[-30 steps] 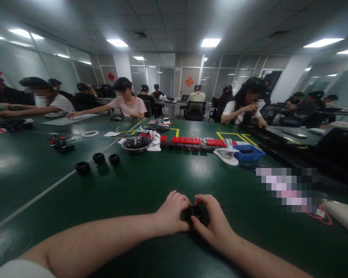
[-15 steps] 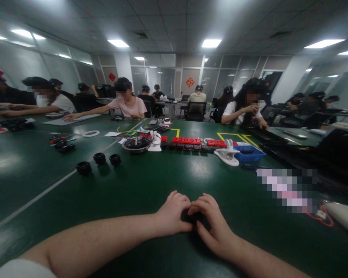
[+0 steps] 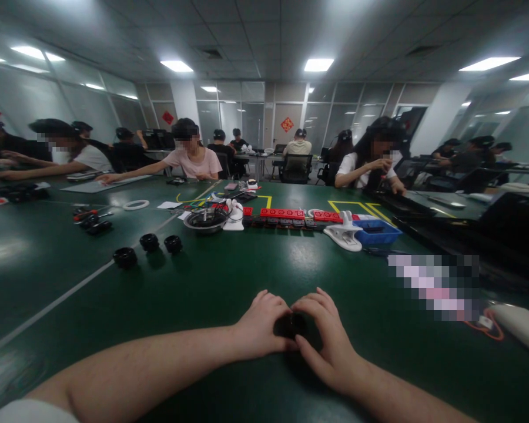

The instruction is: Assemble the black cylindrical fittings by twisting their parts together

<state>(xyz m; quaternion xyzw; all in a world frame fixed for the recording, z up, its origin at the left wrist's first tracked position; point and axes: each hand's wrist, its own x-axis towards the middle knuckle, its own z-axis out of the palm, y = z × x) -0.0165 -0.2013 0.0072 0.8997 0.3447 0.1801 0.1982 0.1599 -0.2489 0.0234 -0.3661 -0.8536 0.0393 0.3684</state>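
Between my hands, just above or on the green table, is a small dark round part [image 3: 291, 324], mostly covered by fingers and shadow. My left hand [image 3: 264, 326] grips it from the left, thumb in front and fingers curled behind. From the right, my right hand [image 3: 328, 341] curves around it with thumb and fingertips close to its near and far sides. A gap shows under the right palm. The part's exact kind cannot be made out. Black ribbed ring-shaped pieces stand to the left on the table, one of them a larger piece [image 3: 125, 257].
A metal bowl [image 3: 205, 228] with dark contents, red socket-like blocks [image 3: 282, 213], a white clip stand [image 3: 344, 235] and a blue tray [image 3: 376, 237] line the middle of the green table [image 3: 229, 276]. Tools lie left. Several people sit around.
My right hand's fingers have lifted and spread a little away from the part, showing more of it. My left hand stays in place.
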